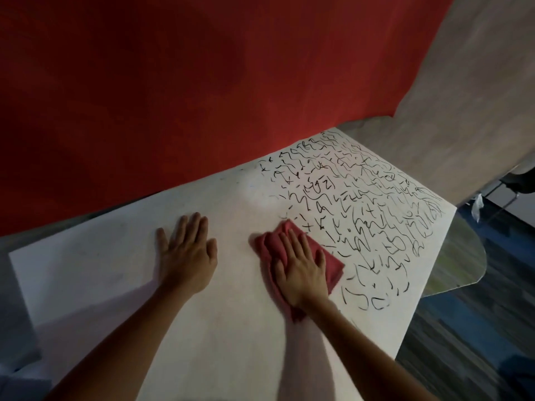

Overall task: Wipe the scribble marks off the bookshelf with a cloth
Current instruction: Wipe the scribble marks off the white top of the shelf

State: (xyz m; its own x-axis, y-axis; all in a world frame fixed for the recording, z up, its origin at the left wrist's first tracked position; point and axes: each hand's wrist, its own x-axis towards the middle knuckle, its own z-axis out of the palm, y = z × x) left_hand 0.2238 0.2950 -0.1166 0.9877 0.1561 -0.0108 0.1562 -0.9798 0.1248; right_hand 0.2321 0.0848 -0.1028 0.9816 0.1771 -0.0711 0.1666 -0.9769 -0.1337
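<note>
The white top of the bookshelf (pixel 225 328) fills the lower middle of the view. Black scribble marks (pixel 364 204) cover its right half, from the far corner down to the near right edge. The left half is bare white. A red cloth (pixel 333 263) lies flat at the left border of the marks. My right hand (pixel 299 264) presses down on the cloth with straight, spread fingers. My left hand (pixel 186 251) rests flat on the bare white surface to the left, fingers straight, holding nothing.
A red wall (pixel 173 96) rises right behind the shelf top. A beige wall (pixel 477 96) stands at the right. A glass-like rounded panel (pixel 457 256) juts out past the right edge, over dark blue-grey flooring (pixel 477 342).
</note>
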